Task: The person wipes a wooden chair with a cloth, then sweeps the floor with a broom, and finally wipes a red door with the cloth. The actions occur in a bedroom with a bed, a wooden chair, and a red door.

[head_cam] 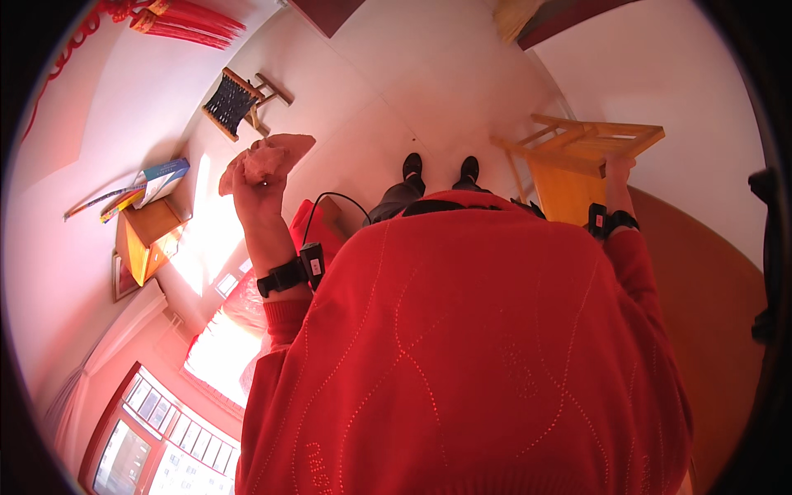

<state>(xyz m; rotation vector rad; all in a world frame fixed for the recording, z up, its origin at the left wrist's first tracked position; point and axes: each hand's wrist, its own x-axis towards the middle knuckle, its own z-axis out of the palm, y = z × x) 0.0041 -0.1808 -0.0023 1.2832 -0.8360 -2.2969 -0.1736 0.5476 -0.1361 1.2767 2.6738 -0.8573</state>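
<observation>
My left hand (257, 192) is raised at the left with a crumpled pinkish cloth (281, 154) in its grip. One flap of the cloth spreads out to the right, above the floor. On the other side, my right hand (619, 170) has hold of a corner of a light wooden chair (563, 192). Slats and rails of the chair show beyond its flat panel; whether it stands level or tilted I cannot tell. Both wrists wear black straps with small boxes.
A folding stool (232, 105) with a dark woven seat stands ahead to the left. Books (164, 176) lie on a wooden cabinet (151, 229) by the left wall. A brown round-edged surface (699, 297) is at the right. Red tassels (185, 23) hang upper left. A black cable (340, 195) loops near my left forearm.
</observation>
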